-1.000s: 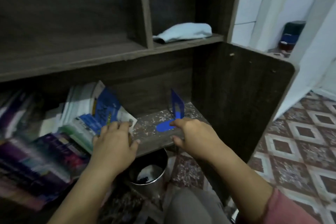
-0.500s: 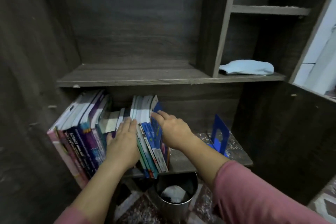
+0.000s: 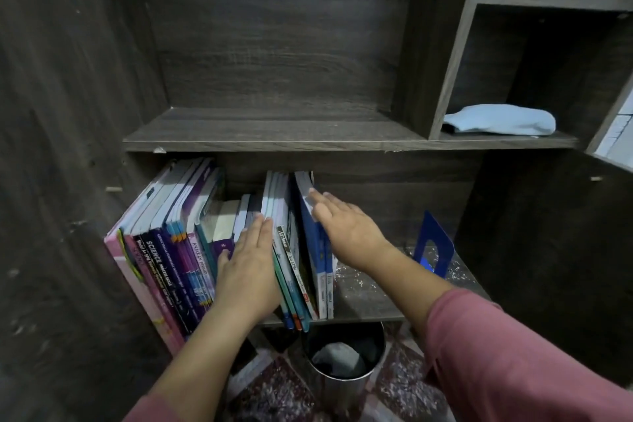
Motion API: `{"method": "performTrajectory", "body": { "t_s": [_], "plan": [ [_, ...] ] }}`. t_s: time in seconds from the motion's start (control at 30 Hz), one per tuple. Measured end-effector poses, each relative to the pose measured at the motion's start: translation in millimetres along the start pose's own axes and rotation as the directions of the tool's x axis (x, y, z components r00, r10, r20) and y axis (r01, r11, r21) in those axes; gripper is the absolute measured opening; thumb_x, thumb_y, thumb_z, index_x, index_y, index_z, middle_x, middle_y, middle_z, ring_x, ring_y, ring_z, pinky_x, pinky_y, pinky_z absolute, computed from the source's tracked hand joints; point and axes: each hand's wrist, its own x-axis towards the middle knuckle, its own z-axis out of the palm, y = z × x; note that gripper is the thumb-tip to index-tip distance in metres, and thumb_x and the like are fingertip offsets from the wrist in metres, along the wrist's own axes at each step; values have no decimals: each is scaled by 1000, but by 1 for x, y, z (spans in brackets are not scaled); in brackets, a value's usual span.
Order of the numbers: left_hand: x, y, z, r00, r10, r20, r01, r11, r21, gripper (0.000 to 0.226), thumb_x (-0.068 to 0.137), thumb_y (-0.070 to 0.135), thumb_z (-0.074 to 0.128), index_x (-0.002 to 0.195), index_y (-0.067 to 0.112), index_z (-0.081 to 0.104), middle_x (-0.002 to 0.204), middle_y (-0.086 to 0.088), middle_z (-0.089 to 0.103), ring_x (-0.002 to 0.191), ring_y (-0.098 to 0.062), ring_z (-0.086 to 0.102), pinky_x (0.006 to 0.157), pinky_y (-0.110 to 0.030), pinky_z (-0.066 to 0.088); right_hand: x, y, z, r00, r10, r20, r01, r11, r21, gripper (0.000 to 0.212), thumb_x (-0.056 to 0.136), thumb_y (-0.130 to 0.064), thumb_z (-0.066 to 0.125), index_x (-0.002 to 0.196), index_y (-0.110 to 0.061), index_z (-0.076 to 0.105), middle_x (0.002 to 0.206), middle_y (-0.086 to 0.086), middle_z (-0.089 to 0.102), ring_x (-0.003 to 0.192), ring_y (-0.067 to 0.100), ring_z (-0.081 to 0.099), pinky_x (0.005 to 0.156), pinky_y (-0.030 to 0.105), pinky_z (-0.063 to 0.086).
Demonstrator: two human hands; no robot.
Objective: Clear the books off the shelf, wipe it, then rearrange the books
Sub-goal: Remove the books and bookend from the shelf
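Dark wood shelf (image 3: 363, 310) is carrying a row of books (image 3: 191, 250) leaning toward ten o'clock. The left hand (image 3: 248, 271) is lying flat, fingers straight and grasping nothing, against their spines. The right hand (image 3: 346, 231), also unclenched, is pressing the blue end book (image 3: 315, 250). At three o'clock a blue bookend (image 3: 433, 243) is standing apart; a light blue cloth (image 3: 500, 120) is resting at one o'clock.

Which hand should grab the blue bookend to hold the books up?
The right hand, probably. It lies flat on the outermost blue book, on the side where the blue bookend stands apart on the shelf. The left hand is pressed among the books, farther away.
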Motion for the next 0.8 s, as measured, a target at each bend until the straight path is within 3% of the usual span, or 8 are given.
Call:
{"method": "performTrajectory", "body": {
  "t_s": [0.1, 0.2, 0.3, 0.4, 0.53, 0.6, 0.73, 0.8],
  "plan": [
    [0, 1, 2, 1000, -6, -1, 6, 1000, -2, 107, 76, -9, 54, 153, 25, -13, 158, 9, -24, 148, -14, -4, 118, -47, 9, 4, 9, -5, 1000, -18, 11, 19, 999, -29, 52, 77, 13, 54, 124, -7, 45, 139, 17, 47, 127, 32, 48, 101, 35, 38],
    [0, 4, 4, 1000, -21, -5, 21, 1000, 4, 109, 75, -6, 58, 153, 24, -12, 158, 8, -23, 149, -15, -3, 118, -48, 11, 9, 12, -10, 997, -66, 25, 69, 990, -119, 49, 76, 13, 54, 119, -10, 44, 116, 11, 54, 105, 30, 55, 91, 35, 40],
    [-1, 6, 7, 999, -35, -27, 35, 999, 3, 108, 76, -5, 59, 153, 24, -11, 159, 8, -22, 149, -17, 1, 117, -48, 14, 12, 12, -9, 989, -138, 47, 146, 948, -284, 69, 83, 5, 56, 142, -20, 33, 124, 9, 46, 112, 27, 48, 93, 38, 40],
    [0, 7, 7, 999, -45, -7, 45, 999, 18, 109, 76, -1, 62, 153, 23, -11, 159, 8, -22, 149, -19, 0, 118, -50, 13, 14, 13, -16, 984, -131, 118, 170, 881, -443, 49, 92, -6, 51, 139, -21, 43, 133, 11, 41, 120, 32, 41, 97, 43, 38],
    [-5, 19, 6, 997, -57, -61, 66, 986, 151, 105, 83, 37, 63, 153, 12, -12, 158, -6, -25, 145, -30, -22, 115, -58, -2, 8, 31, -26, 964, -215, 155, 265, 791, -552, 38, 88, -12, 61, 125, -14, 59, 146, 15, 41, 133, 41, 38, 111, 60, 25],
    [-15, 30, 14, 988, 48, -146, -20, 982, 189, 106, 84, 61, 51, 152, 8, -10, 158, -13, -22, 144, -32, -24, 113, -55, -7, 1, 45, -38, 972, -232, 46, 216, 792, -572, 28, 84, -10, 55, 109, -12, 68, 138, 13, 53, 128, 39, 48, 105, 60, 33],
    [-44, 67, 42, 990, 137, -44, -139, 989, -52, 118, 69, 80, 54, 154, 13, 6, 160, -7, 16, 147, -23, 17, 119, -37, 20, -26, 69, -72, 931, -217, -295, 47, 871, -489, 25, 79, -11, 59, 99, -12, 73, 116, 10, 68, 113, 31, 63, 98, 49, 46],
    [-52, 83, 43, 996, 26, -90, -44, 978, -205, 94, 73, 64, 66, 147, 23, 25, 139, -2, 49, 124, -24, 51, 97, -35, 46, -48, 73, -85, 890, -154, -429, -20, 928, -373, 35, 69, -3, 76, 103, -8, 71, 114, 11, 69, 114, 31, 62, 100, 46, 44]
  ]
}}
